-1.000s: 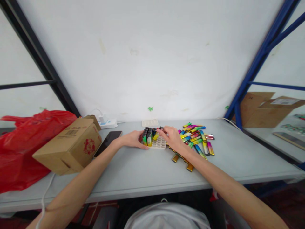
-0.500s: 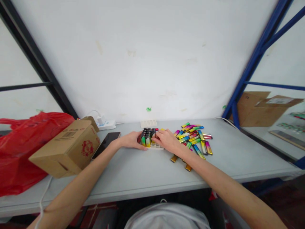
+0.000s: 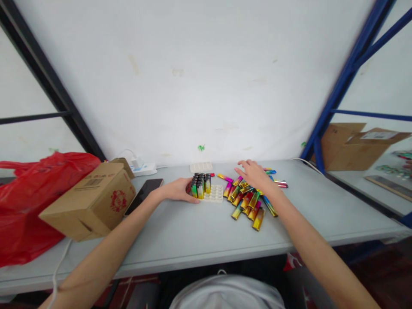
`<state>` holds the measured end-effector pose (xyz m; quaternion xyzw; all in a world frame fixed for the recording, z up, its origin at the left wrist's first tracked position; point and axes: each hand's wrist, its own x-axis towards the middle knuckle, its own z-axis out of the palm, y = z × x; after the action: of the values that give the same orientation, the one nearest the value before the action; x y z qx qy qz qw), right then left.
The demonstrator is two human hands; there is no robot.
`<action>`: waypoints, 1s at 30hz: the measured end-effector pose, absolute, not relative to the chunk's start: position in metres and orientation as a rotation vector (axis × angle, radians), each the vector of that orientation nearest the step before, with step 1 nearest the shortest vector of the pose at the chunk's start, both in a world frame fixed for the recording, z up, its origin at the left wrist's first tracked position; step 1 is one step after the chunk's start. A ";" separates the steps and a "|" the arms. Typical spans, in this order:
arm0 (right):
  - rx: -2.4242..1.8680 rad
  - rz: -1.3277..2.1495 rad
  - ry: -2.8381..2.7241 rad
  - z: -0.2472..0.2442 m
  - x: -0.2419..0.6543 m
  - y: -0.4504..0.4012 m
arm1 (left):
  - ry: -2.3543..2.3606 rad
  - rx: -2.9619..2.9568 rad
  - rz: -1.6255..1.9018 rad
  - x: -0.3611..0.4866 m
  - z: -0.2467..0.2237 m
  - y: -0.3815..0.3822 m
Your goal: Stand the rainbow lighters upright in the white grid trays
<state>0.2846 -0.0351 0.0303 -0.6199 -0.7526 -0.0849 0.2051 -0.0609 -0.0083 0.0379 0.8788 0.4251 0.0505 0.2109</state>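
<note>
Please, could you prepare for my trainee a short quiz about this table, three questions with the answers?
1. True or false: the upright lighters fill every hole of the white tray.
2. The left hand curves beside: A) the wall; B) the upright lighters; C) the power strip.
3. Fill in: the box with red print sits between the red bag and the dark ____.

Key: 1 false; 2 B; 3 phone.

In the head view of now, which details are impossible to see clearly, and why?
Head view:
- Left hand's far fingertips: hidden behind upright lighters.
- Tray sockets under those lighters: covered by them.
- Part of the loose pile: behind the right hand and forearm.
- Small print on the near box: too small, blurred.
</note>
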 end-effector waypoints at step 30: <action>-1.587 0.163 -1.842 0.012 0.336 0.001 | 1.164 2.418 0.157 -0.060 0.040 -0.010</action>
<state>0.3363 0.0010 0.0122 -0.6111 -0.7095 0.0626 0.3452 -0.0604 -0.0095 0.0397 0.8765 0.4219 0.0570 0.2246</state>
